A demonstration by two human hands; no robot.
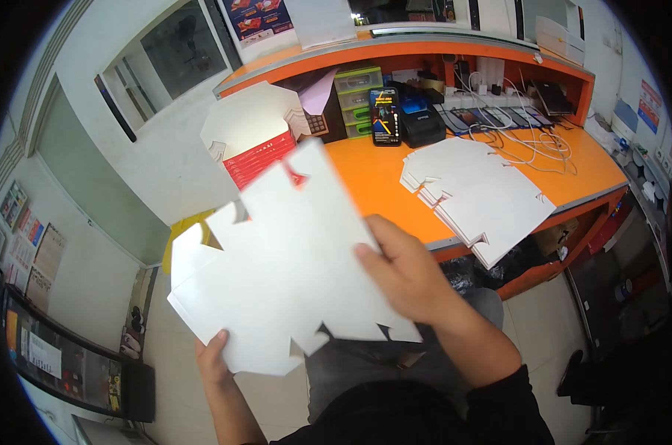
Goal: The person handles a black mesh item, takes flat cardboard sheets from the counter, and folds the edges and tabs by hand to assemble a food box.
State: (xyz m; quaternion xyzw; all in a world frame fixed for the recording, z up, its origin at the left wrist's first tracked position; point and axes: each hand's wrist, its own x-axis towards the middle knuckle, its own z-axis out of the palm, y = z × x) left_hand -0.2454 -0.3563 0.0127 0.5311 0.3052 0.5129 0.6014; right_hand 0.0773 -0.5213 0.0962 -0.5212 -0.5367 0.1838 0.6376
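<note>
Before me I hold a flat white die-cut cardboard box blank (284, 267), tilted, with notches and tabs cut along its edges. My left hand (214, 357) grips its lower left edge with the thumb on top. On its right edge, my right hand (402, 271) is closed with the thumb across the white face; the fingers behind are hidden. Right of my hands, a pile of similar white blanks (488, 193) lies on the orange desk (365, 178). A stack of folded red-and-white boxes (260, 152) stands behind the held blank at the left.
A phone (385, 117) stands upright near a black device (422, 127) and green drawers (358, 89). White cables (532, 141) lie tangled over several phones at the right rear. Black plastic bags (465, 271) sit under the desk. A glass display case (61, 356) is at far left.
</note>
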